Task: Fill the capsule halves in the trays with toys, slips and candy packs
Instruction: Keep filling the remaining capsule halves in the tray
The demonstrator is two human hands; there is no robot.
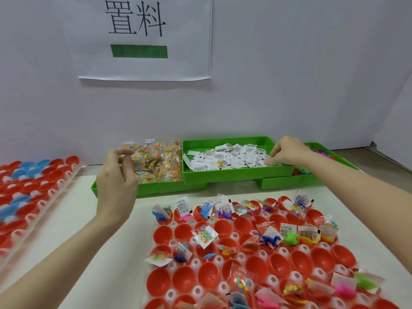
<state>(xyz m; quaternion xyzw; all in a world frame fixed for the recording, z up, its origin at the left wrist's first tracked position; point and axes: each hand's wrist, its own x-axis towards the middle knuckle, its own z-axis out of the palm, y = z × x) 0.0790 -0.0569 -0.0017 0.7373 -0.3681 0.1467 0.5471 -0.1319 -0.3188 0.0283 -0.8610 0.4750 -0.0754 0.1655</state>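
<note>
Red capsule halves (185, 233) sit open-side-up in a clear tray (234, 236) near me at centre-right; some hold toys, slips and candy packs, others hold nothing. A blue dinosaur toy (268, 239) lies across one cup in the tray's middle, and a green toy (292, 238) sits just right of it.

Farther back I see three green bins in a row. The left bin (151, 190) is heaped with candy packs (156, 163). The middle bin (234, 172) is full of white paper slips (234, 158), with one candy pack lying among them. The right bin (312, 179) shows only a few coloured toys behind my arm.

My left hand (116, 181) is raised in front of the candy bin, fingers curled inward with the thumb and fingertips close together; I cannot tell whether anything is pinched between them. My right hand (287, 152) reaches into the right end of the slip bin, fingers bent down and touching the slips; whether it grips one I cannot tell.

At far left lies a second tray (42, 197) of capsules, mostly red with a few blue. A white paper sign (145, 39) with black characters and a green bar hangs on the wall.
</note>
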